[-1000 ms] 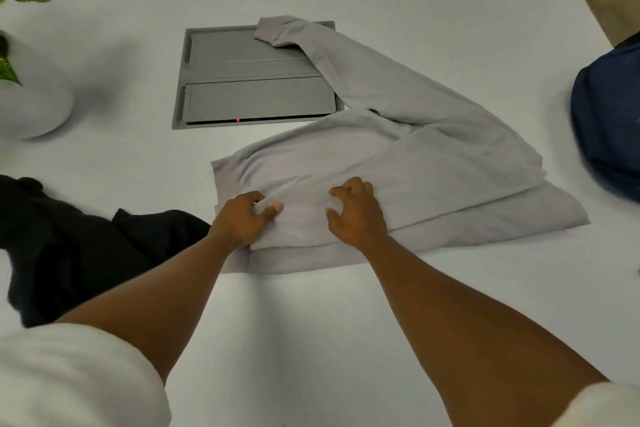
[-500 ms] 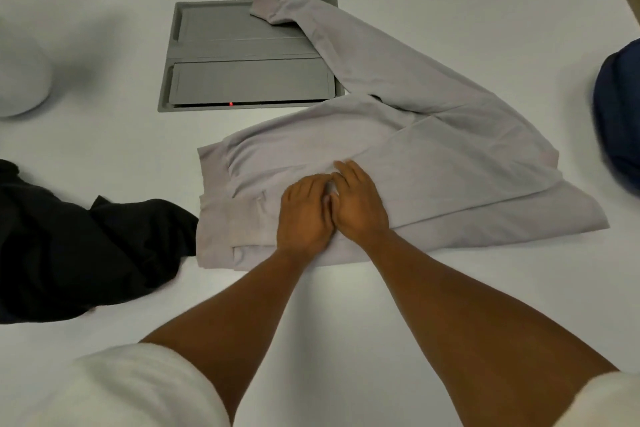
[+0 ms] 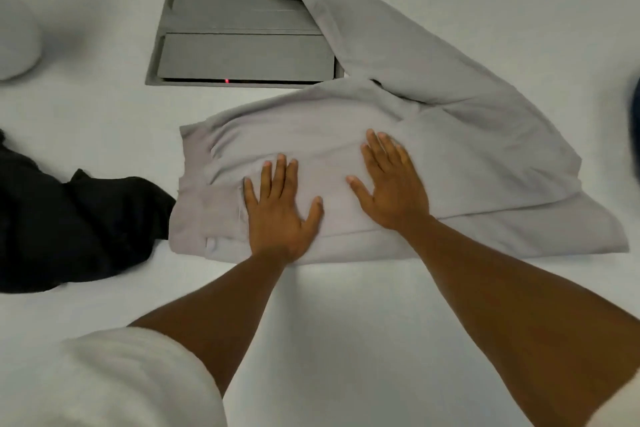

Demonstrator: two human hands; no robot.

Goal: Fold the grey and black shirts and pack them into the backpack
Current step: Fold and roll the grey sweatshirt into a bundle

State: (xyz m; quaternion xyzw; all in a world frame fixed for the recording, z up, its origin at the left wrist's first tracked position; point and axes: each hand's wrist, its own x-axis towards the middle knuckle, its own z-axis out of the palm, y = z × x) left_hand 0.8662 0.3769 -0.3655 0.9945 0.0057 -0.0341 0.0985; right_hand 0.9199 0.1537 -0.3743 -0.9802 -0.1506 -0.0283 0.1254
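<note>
The grey shirt (image 3: 450,156) lies partly folded on the white table, one long sleeve stretched up and left over the grey floor-box lid. My left hand (image 3: 280,211) presses flat on the shirt's near left part, fingers straight. My right hand (image 3: 391,184) presses flat beside it, a little further right and up, fingers spread. The black shirt (image 3: 76,225) lies crumpled at the left, its edge touching the grey shirt. A dark blue sliver of the backpack (image 3: 635,128) shows at the right edge.
A grey recessed panel (image 3: 239,28) with a small red light is set in the table behind the shirt. A pale rounded pot (image 3: 14,42) sits at the far left. Bare white table (image 3: 346,305) lies between me and the shirt.
My hands, first gripping the shirt's near fold, came together and have now slid apart, flat on the cloth. The left part of the shirt is folded over.
</note>
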